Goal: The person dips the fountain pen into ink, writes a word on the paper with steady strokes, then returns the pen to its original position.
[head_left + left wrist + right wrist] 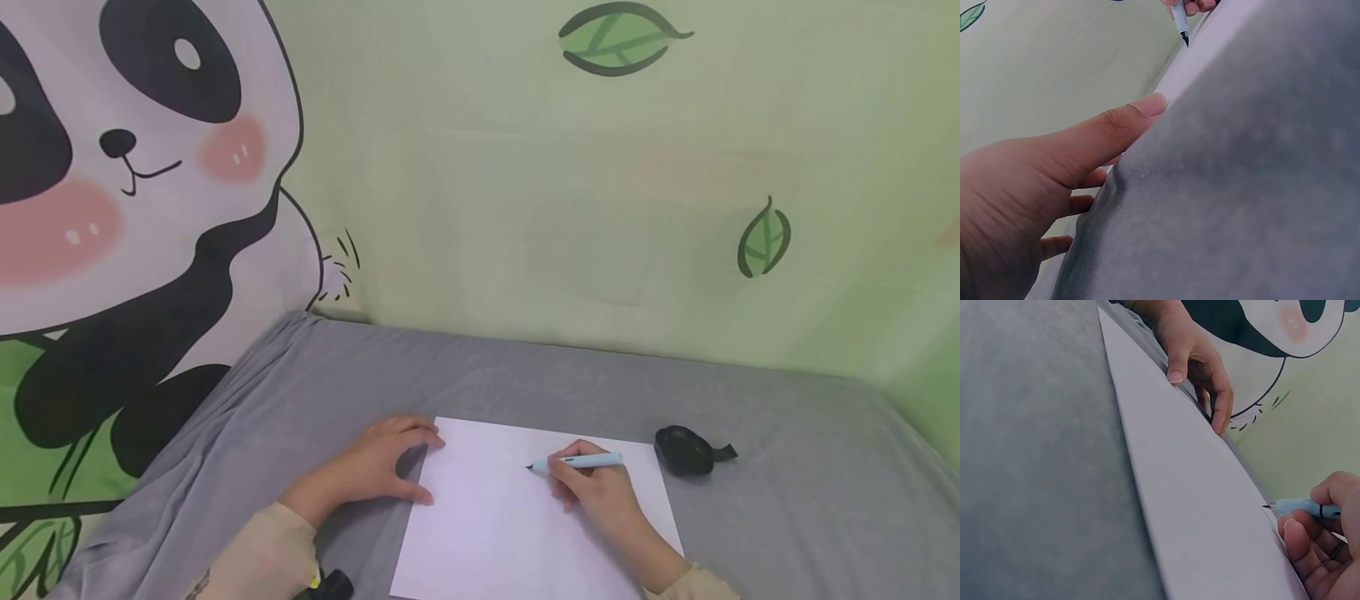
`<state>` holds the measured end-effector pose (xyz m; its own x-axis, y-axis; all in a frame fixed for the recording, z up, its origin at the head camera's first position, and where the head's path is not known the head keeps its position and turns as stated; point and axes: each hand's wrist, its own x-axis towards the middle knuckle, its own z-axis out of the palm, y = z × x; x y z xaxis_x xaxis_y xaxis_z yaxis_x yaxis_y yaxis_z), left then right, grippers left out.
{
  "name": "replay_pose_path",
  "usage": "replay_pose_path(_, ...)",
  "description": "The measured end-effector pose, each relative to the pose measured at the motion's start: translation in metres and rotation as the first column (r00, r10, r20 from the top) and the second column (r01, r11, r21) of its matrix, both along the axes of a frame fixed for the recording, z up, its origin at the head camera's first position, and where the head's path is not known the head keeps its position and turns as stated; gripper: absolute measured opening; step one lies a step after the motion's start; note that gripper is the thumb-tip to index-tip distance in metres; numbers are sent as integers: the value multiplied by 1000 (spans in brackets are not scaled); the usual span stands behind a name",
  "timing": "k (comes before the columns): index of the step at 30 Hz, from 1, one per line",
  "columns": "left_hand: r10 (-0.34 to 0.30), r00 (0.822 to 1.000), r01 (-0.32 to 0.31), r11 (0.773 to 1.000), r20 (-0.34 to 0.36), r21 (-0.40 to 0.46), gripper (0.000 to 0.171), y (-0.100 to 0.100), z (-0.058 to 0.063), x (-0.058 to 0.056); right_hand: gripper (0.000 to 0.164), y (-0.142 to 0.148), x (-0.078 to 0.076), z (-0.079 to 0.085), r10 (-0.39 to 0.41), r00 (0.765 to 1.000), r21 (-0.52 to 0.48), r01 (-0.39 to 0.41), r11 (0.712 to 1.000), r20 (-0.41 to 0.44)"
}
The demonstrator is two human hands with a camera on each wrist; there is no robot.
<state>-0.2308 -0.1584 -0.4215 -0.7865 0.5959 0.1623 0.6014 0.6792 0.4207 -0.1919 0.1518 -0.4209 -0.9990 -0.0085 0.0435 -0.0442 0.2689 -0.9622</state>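
A white sheet of paper (480,533) lies on the grey cloth. My right hand (596,487) pinches a light blue fountain pen (600,460) over the upper part of the sheet. The dark nib points left, close to the paper; whether it touches cannot be told. In the right wrist view the pen (1297,506) sits between thumb and fingers. My left hand (375,462) rests at the sheet's left edge, thumb and fingers spread, the tips on the margin. The left wrist view shows its thumb (1129,122) at the paper's edge. No marks are visible on the paper.
A black rounded object with a short tab (684,451) lies just right of the sheet's upper corner. Another black object (333,586) is partly hidden near my left sleeve. Behind the cloth-covered surface (810,483) stands a pale green wall (487,208) with a panda picture.
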Motion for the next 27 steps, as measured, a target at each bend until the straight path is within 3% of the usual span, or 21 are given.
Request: replay_pose_path(27,1,1000,-1,1000,-4,-13,64,0,-1,-1,10,1,1,2,-71,997,27,70,997,19)
